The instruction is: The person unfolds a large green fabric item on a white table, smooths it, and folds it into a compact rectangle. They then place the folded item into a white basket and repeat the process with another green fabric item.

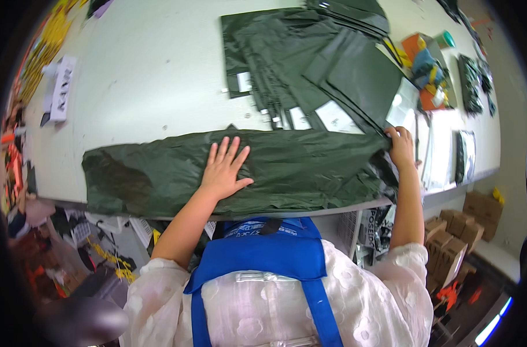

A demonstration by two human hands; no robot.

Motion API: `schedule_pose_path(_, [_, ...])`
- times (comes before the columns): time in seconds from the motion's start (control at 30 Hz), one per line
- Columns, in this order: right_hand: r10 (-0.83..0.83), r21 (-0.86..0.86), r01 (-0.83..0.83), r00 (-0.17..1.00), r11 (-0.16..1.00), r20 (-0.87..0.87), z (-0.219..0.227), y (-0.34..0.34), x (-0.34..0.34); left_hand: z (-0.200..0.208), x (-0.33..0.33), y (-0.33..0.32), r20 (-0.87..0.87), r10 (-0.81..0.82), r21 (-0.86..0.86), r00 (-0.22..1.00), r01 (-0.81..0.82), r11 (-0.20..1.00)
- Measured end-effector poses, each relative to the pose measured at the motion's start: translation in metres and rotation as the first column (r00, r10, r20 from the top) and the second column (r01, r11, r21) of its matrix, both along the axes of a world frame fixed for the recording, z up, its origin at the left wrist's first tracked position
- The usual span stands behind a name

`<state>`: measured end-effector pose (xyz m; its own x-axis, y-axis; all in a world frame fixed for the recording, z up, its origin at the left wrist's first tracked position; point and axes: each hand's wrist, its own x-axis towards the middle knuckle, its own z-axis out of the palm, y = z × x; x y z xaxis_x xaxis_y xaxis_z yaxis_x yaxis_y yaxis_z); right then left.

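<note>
A long dark green piece of thin, wrinkled sheet material [310,168] lies folded along the table's near edge. My left hand [224,170] rests flat on it left of its middle, fingers spread. At its far right corner my right hand [401,147] is closed, with the fingers curled over the edge of the material. Just beyond lies a fanned pile of dark green folded pieces [356,75], several with white tags or labels along their near ends.
The white table [142,81] carries an orange box [417,49] with a blue cloth, a green roll [446,39] and black packets [470,84] at the right. A white box [62,89] and yellow straps [43,52] lie left. Cardboard boxes [448,254] stand below right.
</note>
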<state>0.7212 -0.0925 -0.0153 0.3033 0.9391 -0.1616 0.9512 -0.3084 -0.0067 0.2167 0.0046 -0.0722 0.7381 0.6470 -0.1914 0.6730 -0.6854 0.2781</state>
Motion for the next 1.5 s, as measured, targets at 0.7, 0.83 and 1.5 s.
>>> schedule_pose_path(0.7, [0.544, 0.401, -0.453, 0.826, 0.796, -0.148, -0.066, 0.155, -0.375, 0.024, -0.163, -0.078, -0.001, 0.607, 0.164, 0.794, -0.599, 0.784])
schedule_pose_path(0.83, [0.546, 0.506, -0.433, 0.833, 0.746, -0.092, -0.042, 0.135, -0.418, 0.011, -0.172, -0.072, 0.110, 0.622, 0.117, 0.775, -0.632, 0.766])
schedule_pose_path(1.5, [0.886, 0.128, -0.884, 0.422, 0.449, -0.192, -0.017, 0.103, -0.623, -0.025, -0.496, 0.021, 0.367, 0.714, -0.578, -0.596, -0.748, -0.327])
